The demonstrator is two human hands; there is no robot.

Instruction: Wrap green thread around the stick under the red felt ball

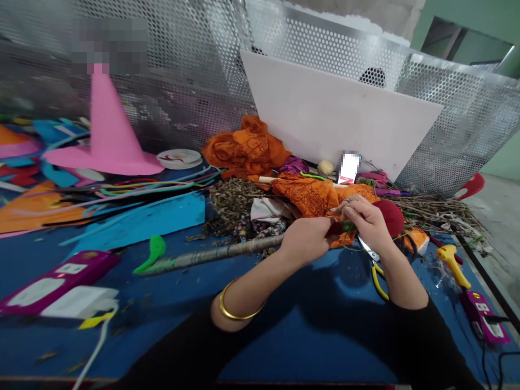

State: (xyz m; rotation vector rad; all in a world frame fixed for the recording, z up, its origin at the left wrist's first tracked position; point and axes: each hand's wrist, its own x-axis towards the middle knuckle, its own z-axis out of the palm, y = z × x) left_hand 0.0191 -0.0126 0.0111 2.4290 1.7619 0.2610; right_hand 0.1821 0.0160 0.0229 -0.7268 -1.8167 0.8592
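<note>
In the middle of the blue table, my left hand (306, 238) is closed around a long brown stick (227, 250), which slants out to the left and has a bright green leaf-shaped piece (156, 252) at its far end. Something dark red (335, 229) shows at my left fingertips. Close beside it, my right hand (363, 219) is pinched over a small green bit (347, 225) with thin strands hanging under it; its exact kind is unclear. A round dark red thing (390, 218) sits behind my right hand. Yellow-handled scissors (377, 276) lie partly under my right forearm.
Orange cloth (300, 195), dried leaves (233, 203) and twigs (439, 208) lie behind my hands. A pink cone hat (109, 124) and blue sheet (162, 222) are left. A yellow glue gun (453, 265) and purple power strips (69, 281) flank me. A lit phone (349, 167) stands behind.
</note>
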